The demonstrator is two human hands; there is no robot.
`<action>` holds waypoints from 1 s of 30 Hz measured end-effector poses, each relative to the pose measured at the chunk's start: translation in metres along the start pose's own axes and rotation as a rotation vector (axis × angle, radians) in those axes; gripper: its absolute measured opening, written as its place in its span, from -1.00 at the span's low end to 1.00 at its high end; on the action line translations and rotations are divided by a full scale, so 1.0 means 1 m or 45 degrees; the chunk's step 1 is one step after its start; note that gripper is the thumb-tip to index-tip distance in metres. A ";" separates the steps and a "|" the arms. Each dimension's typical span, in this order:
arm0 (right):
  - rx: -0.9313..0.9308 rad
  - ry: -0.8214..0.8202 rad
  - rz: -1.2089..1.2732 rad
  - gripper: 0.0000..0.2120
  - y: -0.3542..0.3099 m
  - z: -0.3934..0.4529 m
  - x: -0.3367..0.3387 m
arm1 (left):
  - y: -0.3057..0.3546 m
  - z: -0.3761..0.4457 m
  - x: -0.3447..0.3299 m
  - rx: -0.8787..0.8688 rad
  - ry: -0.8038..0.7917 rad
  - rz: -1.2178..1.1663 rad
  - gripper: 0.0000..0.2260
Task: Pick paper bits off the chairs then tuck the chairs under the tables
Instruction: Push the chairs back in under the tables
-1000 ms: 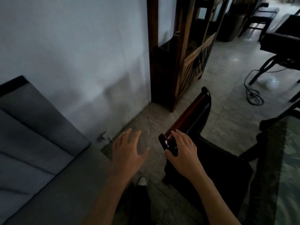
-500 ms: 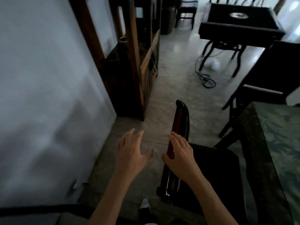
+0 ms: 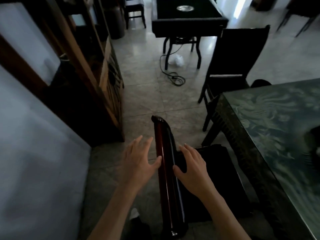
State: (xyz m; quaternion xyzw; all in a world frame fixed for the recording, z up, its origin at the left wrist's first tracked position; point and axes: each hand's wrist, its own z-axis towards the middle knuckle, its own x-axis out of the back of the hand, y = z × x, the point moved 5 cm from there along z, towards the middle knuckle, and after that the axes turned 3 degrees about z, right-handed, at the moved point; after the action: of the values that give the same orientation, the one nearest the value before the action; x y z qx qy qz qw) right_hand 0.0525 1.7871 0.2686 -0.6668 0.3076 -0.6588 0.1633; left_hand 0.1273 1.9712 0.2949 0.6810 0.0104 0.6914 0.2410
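A dark wooden chair stands right below me, its glossy red-brown top rail (image 3: 164, 170) running away from me and its black seat (image 3: 214, 181) to the right. My left hand (image 3: 138, 161) is spread open on the left of the rail, thumb touching it. On the right of the rail, over the seat's edge, my right hand (image 3: 192, 168) is open too, thumb at the rail. The green patterned table (image 3: 277, 129) stands right of the chair. I see no paper bits on the seat.
A second dark chair (image 3: 237, 54) stands at the table's far end. Farther off is a black square table (image 3: 187, 16) with a cable (image 3: 173, 78) and a crumpled white bag (image 3: 176, 59) on the floor beneath. A wooden cabinet (image 3: 97, 75) and white wall line the left.
My view has swung right, from the grey sofa to the table and far room. My right hand slid from on top of the rail to its right side; my left hand moved up against it.
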 end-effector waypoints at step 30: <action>-1.038 0.841 0.060 -0.34 -0.007 -0.027 0.000 | 0.075 0.150 -0.021 -1.126 -0.382 -0.128 -0.38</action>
State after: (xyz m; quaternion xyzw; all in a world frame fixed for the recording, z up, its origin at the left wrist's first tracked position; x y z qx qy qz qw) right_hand 0.0280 1.7974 0.2755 -0.4258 0.5889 -0.6570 -0.2004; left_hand 0.2440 1.8504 0.3114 0.6041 -0.2871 0.5109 0.5400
